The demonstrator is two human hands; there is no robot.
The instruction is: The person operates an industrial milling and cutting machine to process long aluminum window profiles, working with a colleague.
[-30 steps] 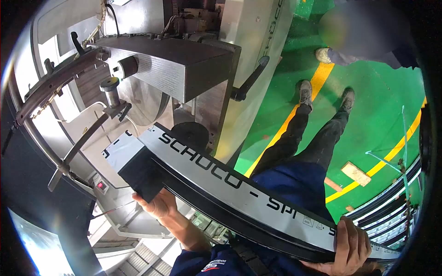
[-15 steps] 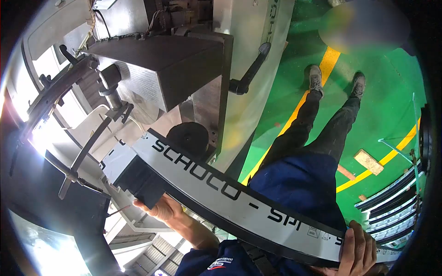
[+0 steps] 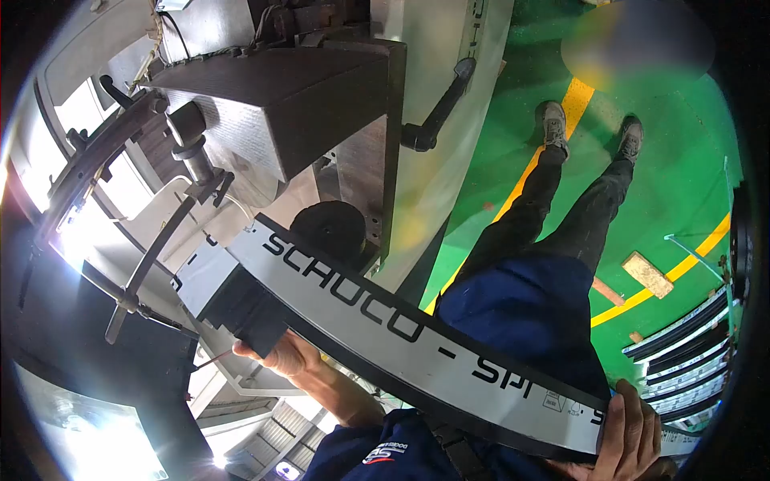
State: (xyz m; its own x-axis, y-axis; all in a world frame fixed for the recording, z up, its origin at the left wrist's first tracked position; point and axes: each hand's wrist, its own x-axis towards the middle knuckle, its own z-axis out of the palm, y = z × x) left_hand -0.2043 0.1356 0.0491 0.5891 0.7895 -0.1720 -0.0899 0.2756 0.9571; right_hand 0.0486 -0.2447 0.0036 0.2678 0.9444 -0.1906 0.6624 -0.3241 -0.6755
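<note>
A long dark window profile (image 3: 353, 309), with white film printed SCHUCO - SPI on its face, runs slantwise across the head view. It looks bowed in this wide view. My left hand (image 3: 289, 357) is closed under its left end, beside the dark stepped end section, with some fingers hidden behind it. My right hand (image 3: 630, 429) wraps over the profile near its right end, fingers on the printed face. The profile lies in front of my dark blue clothing (image 3: 513, 309).
A metal machine (image 3: 281, 104) with a round black knob (image 3: 329, 232) and a lever handle (image 3: 441, 104) stands beside the profile's left end. A clamp arm (image 3: 152, 256) is at far left. On the green floor lie a wooden block (image 3: 648, 274) and several stacked profiles (image 3: 682, 361).
The view has shifted slightly, with the floor, feet and right hand sitting a little lower in it. Both hands keep their hold on the profile, which stays nearly in place.
</note>
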